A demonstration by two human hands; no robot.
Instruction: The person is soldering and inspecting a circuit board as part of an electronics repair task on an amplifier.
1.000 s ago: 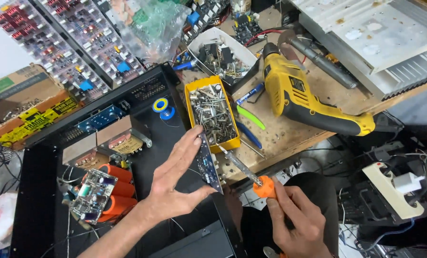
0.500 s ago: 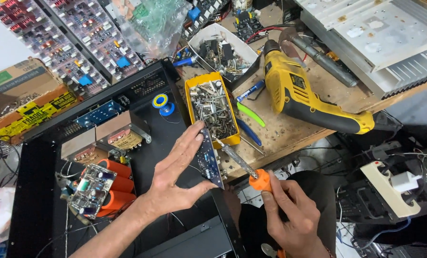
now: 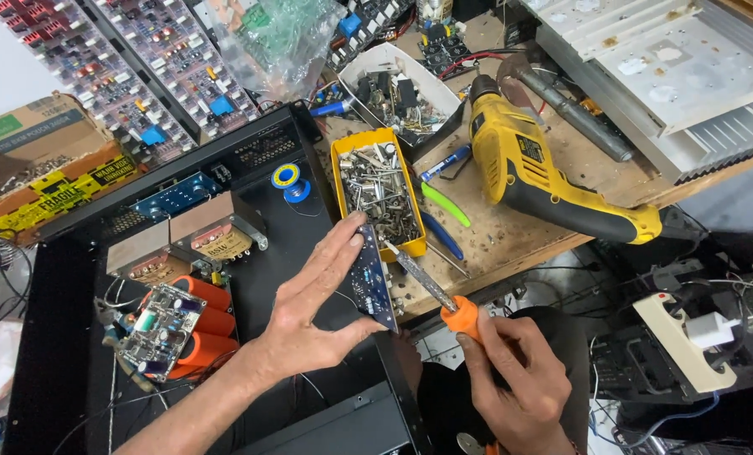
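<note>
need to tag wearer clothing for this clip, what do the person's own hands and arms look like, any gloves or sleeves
Both are bare. The left hand has no glove, ring or watch, and its forearm shows no sleeve up to the picture's edge. The right hand is also ungloved with no ring visible; its wrist leaves the frame, so a sleeve there cannot be judged.
</note>
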